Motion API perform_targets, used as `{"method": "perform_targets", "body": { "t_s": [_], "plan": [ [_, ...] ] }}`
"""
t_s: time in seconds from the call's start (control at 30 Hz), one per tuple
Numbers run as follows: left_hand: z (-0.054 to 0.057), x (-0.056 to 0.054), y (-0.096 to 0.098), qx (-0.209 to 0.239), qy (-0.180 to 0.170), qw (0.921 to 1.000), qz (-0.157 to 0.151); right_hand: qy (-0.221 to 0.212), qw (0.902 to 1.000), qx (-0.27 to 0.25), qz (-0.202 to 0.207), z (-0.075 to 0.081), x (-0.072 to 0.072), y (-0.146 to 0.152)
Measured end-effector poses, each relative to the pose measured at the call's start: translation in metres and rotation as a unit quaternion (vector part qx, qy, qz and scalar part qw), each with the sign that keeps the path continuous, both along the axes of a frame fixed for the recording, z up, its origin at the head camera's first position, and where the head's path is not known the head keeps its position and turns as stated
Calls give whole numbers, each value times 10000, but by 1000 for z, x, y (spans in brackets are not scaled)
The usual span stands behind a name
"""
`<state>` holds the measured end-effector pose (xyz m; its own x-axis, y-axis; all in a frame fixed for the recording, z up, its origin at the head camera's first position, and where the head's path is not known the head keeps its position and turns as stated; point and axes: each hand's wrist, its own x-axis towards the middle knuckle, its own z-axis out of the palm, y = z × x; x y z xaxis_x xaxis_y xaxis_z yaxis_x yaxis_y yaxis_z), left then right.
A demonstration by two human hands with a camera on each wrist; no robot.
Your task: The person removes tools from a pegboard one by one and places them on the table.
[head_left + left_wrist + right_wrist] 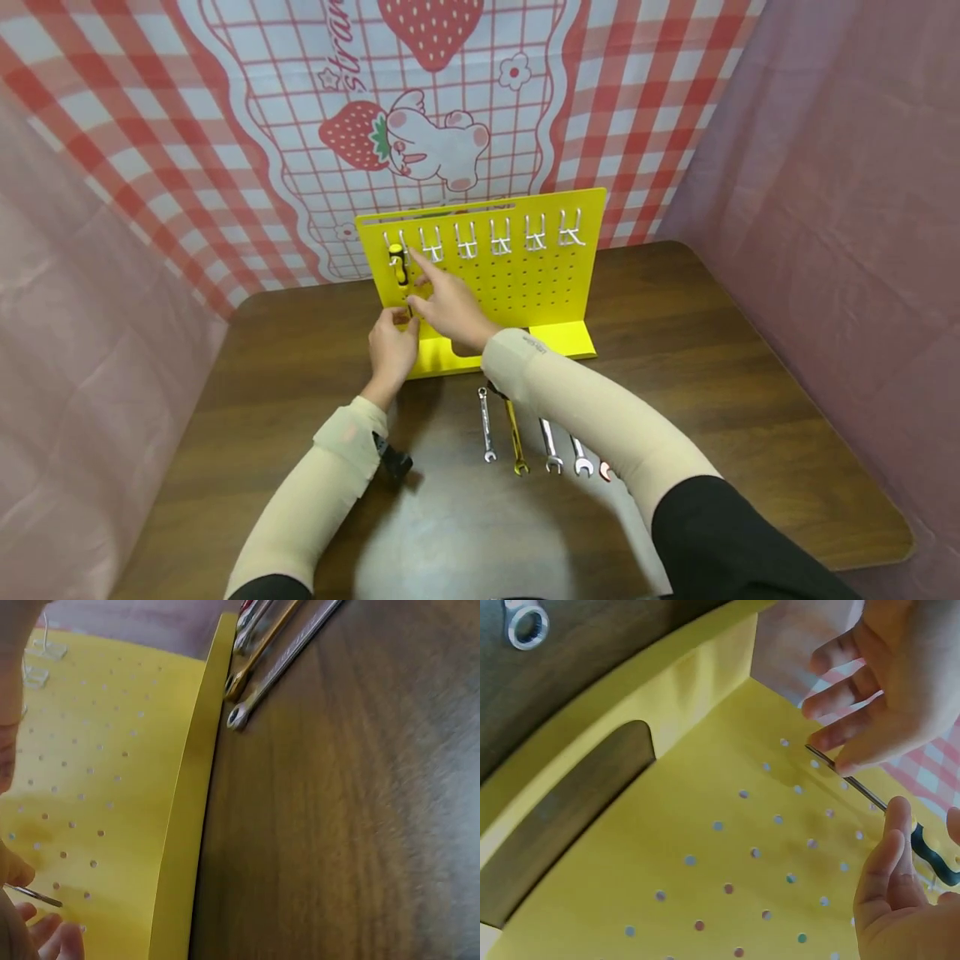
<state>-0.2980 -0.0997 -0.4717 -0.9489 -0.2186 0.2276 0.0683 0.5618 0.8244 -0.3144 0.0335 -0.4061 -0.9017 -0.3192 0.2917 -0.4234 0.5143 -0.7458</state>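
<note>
A screwdriver with a yellow-and-black handle stands upright at the leftmost hook of a yellow pegboard, its metal shaft pointing down. My left hand pinches the shaft near its lower end; in the left wrist view the shaft tip pokes out past the thumb. My right hand is beside the handle, index finger stretched up along its right side toward the hook, thumb lower near the shaft. In the right wrist view its fingertips are right where shaft meets handle.
Several more white double hooks line the board's top. In front of the board, several wrenches lie in a row, among them a silver wrench and a gold wrench, partly behind my right forearm. A checkered cloth hangs behind the wooden table.
</note>
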Motion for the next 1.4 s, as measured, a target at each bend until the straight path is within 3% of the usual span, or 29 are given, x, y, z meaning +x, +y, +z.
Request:
{"method": "perform_targets", "body": {
  "t_s": [0.3, 0.6, 1.0, 1.4],
  "plan": [
    [-2, -15, -6, -96, 224, 9997, -65, 407, 9982, 390, 190, 14, -11, -6],
    [-1, -13, -11, -51, 487, 9985, -256, 296, 9980, 508, 216, 25, -14, -9],
    [-1, 7, -15, 103, 575, 9975, -390, 118, 9990, 323, 278, 24, -5, -12],
    [10, 33, -18, 449, 841, 9929, -711, -1, 9995, 32, 318, 29, 1, -12]
  ]
}}
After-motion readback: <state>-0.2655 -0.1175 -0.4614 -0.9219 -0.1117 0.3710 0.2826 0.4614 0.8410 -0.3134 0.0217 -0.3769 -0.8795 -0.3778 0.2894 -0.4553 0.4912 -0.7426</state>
